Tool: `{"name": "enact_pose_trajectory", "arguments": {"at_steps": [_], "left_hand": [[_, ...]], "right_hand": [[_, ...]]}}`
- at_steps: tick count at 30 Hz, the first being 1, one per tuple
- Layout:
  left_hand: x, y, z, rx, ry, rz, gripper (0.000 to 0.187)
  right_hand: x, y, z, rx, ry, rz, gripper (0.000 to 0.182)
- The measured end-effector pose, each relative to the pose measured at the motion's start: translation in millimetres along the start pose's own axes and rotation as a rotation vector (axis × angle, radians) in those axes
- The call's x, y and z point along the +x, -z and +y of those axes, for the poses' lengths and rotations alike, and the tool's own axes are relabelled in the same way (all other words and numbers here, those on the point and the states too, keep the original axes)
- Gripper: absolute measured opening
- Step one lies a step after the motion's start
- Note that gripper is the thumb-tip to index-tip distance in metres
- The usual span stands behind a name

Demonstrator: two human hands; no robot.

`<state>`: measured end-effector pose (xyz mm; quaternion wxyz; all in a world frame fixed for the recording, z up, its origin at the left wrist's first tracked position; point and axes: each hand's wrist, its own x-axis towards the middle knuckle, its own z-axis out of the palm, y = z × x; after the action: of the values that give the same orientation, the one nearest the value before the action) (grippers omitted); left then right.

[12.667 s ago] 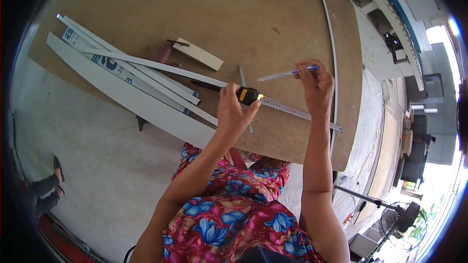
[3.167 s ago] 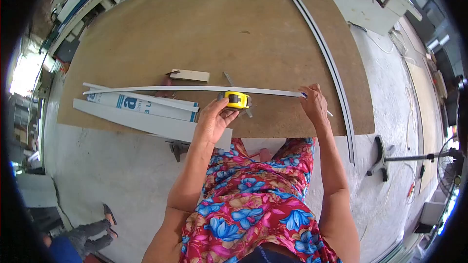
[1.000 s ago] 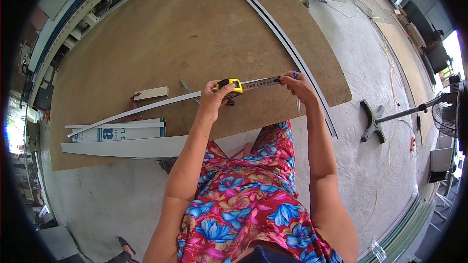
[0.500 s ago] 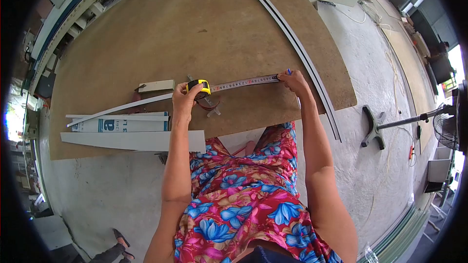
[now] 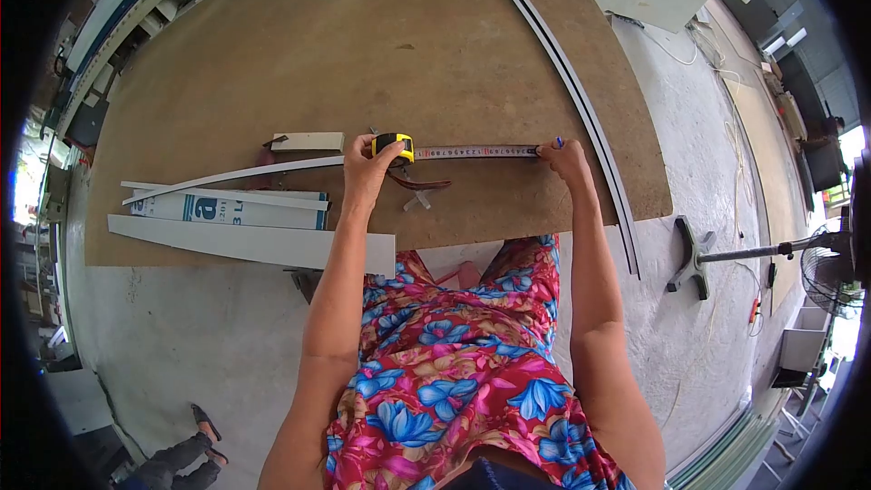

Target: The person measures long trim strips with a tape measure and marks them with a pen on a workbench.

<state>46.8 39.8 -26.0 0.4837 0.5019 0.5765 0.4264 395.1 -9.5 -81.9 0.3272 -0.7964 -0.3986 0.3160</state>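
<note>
Our hands are apart over the table [image 5: 481,82]: the left hand [image 5: 366,168] is closed around the yellow-and-black tape measure [image 5: 393,148], and the right hand [image 5: 569,163] pinches the free end of its blade [image 5: 476,152]. The blade (numbers facing up) spans the gap between them, over the near part of the table. From our left hand a narrow white strip [image 5: 245,169] runs leftward, over a board with blue lettering [image 5: 236,210]. We note a wide white panel [image 5: 227,241] along the near edge, a pale block [image 5: 310,141] beyond the strip, and a dark red band [image 5: 422,185] just beside the left hand. Two long strips [image 5: 581,95] lie to our right.
</note>
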Motion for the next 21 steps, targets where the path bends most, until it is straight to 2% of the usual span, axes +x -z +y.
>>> {"name": "enact_pose_trajectory", "arguments": {"at_steps": [2, 5, 8, 11, 17, 20, 21], "left_hand": [[-1, 0, 1, 0.008, 0.017, -0.011, 0.049], [4, 0, 1, 0.064, -0.003, -0.014, 0.050], [12, 2, -2, 0.155, 0.022, -0.034, 0.054], [17, 2, -8, 0.195, -0.001, -0.035, 0.057], [15, 0, -7, 0.213, -0.022, -0.009, 0.059], [14, 0, -6, 0.235, -0.056, -0.014, 0.059], [12, 0, -4, 0.230, -0.044, -0.007, 0.060]], "right_hand": [[12, -5, 16, 0.002, 0.011, -0.009, 0.018], [-3, 1, -2, -0.021, -0.002, 0.004, 0.023], [-17, 1, -17, -0.153, 0.011, 0.125, 0.019], [-31, 6, -34, -0.175, -0.006, 0.094, 0.023], [-51, 11, -58, -0.277, 0.149, 0.255, 0.030], [-68, 15, -80, -0.085, 0.315, 0.341, 0.027], [-80, 16, -92, 0.078, 0.399, 0.371, 0.030]]}}
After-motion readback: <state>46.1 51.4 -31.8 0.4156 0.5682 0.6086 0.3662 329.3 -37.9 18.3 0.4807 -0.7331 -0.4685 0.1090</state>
